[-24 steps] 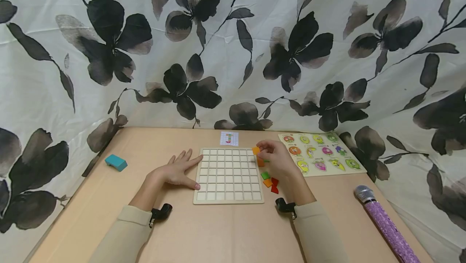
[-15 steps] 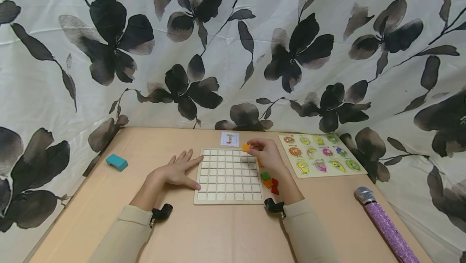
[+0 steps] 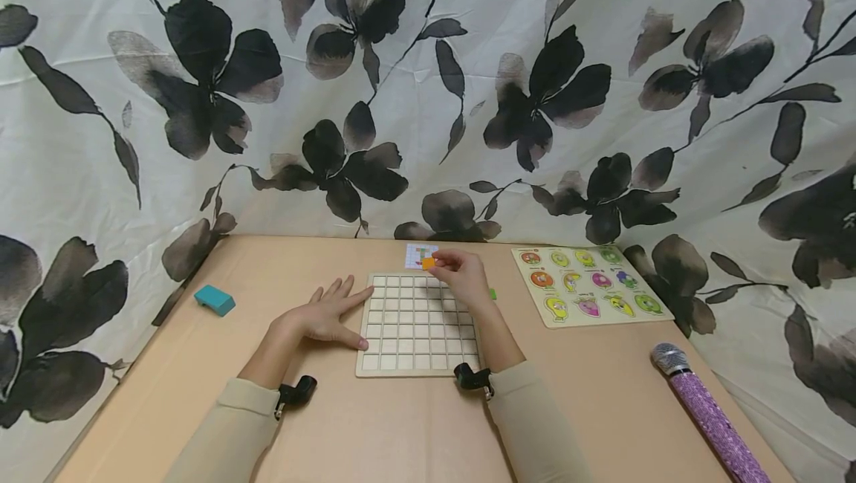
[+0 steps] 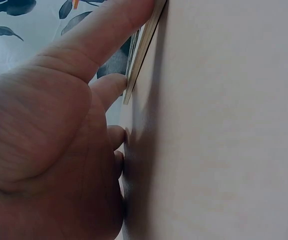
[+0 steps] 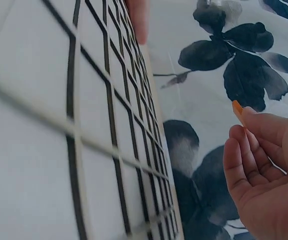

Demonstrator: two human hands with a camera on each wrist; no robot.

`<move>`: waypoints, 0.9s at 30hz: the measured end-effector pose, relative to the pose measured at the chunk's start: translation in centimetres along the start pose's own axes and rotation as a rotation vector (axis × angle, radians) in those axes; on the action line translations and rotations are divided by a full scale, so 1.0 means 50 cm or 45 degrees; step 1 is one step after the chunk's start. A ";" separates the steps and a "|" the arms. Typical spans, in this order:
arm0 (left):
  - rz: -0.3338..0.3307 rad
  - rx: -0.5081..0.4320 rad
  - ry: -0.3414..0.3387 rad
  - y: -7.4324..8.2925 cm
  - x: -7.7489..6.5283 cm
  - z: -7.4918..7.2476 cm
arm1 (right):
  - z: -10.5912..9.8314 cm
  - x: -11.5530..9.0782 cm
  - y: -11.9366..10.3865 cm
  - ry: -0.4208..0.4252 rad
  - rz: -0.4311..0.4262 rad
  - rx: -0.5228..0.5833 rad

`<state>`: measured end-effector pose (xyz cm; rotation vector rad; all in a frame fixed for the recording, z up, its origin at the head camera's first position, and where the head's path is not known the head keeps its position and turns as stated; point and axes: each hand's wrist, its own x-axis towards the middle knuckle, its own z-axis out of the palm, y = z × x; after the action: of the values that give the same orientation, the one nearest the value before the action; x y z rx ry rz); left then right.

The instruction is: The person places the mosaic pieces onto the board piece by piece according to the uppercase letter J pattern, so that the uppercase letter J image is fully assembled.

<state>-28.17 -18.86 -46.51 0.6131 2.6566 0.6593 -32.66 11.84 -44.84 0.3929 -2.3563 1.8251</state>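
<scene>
A white board divided into square cells (image 3: 408, 349) lies on the table. My left hand (image 3: 328, 313) has its fingers spread, with thumb and index fingertip at the board's left edge; the left wrist view shows the thumb (image 4: 104, 40) against that edge. Between thumb and fingertips my right hand (image 3: 464, 281) pinches a small orange square tile (image 3: 428, 264), held over the board's far side and overlapping the small pattern card (image 3: 413, 254) in the head view. The same orange tile (image 5: 238, 111) shows edge-on in the right wrist view.
A bit of a green tile (image 3: 493, 293) shows beside the right wrist, which hides the other loose tiles. A sheet of fruit pictures (image 3: 588, 286) lies at the back right, with a purple glittery microphone (image 3: 709, 412) nearer. At left sits a teal block (image 3: 215, 299).
My right hand has carried the orange tile leftward from beside the board's right edge to over its far middle, near the pattern card. My left hand has stayed put.
</scene>
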 end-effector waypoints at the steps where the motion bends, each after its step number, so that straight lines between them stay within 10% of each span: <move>1: 0.000 0.000 -0.001 0.000 0.000 0.000 | 0.006 0.000 0.000 0.002 0.005 0.011; 27: -0.021 -0.015 -0.010 0.006 -0.001 -0.004 | 0.083 -0.002 0.052 -0.021 0.135 0.069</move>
<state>-28.10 -18.71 -46.19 0.5886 2.6460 0.6655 -33.07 8.43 -48.34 0.2953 -2.3861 1.9429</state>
